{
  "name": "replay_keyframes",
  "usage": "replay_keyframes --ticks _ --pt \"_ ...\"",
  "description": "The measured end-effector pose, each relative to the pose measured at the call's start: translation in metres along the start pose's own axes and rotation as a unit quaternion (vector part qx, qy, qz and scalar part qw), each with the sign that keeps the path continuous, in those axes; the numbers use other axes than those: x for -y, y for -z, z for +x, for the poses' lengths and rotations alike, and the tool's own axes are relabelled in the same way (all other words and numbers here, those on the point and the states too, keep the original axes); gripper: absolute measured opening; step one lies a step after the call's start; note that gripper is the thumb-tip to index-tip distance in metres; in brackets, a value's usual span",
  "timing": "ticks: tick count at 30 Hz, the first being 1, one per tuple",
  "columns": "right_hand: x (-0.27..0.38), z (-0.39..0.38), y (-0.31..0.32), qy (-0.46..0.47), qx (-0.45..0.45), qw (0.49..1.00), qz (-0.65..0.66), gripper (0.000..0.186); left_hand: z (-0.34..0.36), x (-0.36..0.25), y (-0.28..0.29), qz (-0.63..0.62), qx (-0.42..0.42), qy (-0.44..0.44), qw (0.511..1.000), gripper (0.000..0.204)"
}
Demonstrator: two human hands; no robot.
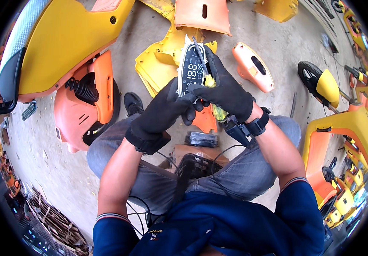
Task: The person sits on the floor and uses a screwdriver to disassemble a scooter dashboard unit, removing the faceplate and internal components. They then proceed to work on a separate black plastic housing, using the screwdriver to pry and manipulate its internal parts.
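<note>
My gloved left hand (162,106) grips the lower left of a small display unit (191,68), a dark panel with pale segments, held upright in front of me. My gloved right hand (231,91) grips its right side along with a screwdriver (210,81), whose translucent yellow handle runs under my fingers and whose shaft lies over the panel's edge. Both thumbs meet near the panel's bottom. Behind it are yellow plastic panels (150,68); below, an orange piece (204,122) shows between my forearms. A pink housing (244,57) lies to the right.
I sit on a concrete floor, legs bent around a cardboard piece (184,154) and cables. Large yellow-and-pink scooter bodywork (64,42) crowds the left. A wheel with yellow fender (310,74) and more scooter frames (342,128) line the right. A pink panel (203,21) lies ahead.
</note>
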State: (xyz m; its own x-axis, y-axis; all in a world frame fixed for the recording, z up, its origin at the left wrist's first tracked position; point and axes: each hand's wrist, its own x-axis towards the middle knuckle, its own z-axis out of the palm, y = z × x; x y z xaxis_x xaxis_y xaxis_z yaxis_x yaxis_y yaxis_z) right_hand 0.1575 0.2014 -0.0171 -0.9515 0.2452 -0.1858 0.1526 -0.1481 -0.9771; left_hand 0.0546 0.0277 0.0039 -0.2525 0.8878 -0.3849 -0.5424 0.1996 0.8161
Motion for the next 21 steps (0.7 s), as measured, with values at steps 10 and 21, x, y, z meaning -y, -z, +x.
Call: replay_keyframes --ticks 10,21 --pt "0.029 -0.002 0.003 -0.044 -0.059 0.997 0.035 0.058 -0.004 -0.006 0.000 0.016 0.017 0.017 1.000 0.033" --pt "0.018 0.003 0.018 -0.013 -0.121 0.989 0.079 0.027 -0.007 -0.010 -0.009 0.040 0.018 0.039 0.998 0.036"
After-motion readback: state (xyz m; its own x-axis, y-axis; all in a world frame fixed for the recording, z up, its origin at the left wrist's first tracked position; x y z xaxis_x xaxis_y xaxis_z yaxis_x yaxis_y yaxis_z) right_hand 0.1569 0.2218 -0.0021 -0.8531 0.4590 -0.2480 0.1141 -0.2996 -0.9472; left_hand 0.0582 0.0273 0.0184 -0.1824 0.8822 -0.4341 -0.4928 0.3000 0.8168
